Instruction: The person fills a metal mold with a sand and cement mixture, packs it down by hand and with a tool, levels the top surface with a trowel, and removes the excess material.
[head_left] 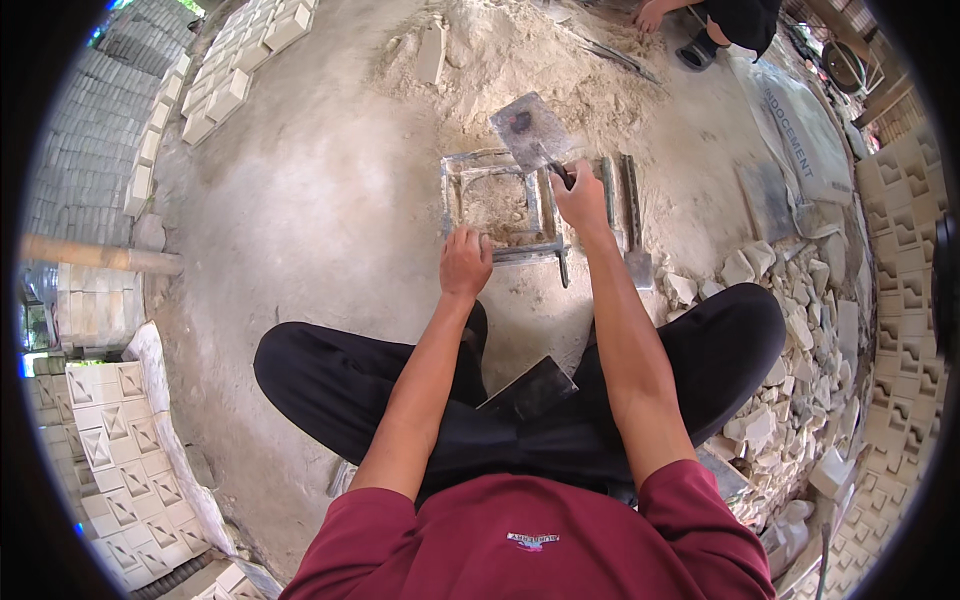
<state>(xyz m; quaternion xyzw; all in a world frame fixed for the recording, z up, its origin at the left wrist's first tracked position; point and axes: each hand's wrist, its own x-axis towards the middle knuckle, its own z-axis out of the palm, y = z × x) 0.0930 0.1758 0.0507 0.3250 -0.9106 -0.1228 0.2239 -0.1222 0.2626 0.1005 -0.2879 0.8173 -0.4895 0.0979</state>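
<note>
I sit cross-legged on a concrete floor facing a square metal mould (492, 203) partly filled with sandy mix. My right hand (580, 196) grips the dark handle of a flat steel trowel (530, 130), whose blade is raised over the mould's far edge. My left hand (466, 262) rests closed on the mould's near rim. A second flat trowel (638, 232) lies on the ground just right of the mould.
A sand heap (520, 60) lies beyond the mould. Rows of cast decorative blocks (235, 75) stand at the far left, near left and right. Broken block rubble (790, 330) piles up at my right. Another person crouches at the top (720, 20). A cement sack (800, 130) lies at right.
</note>
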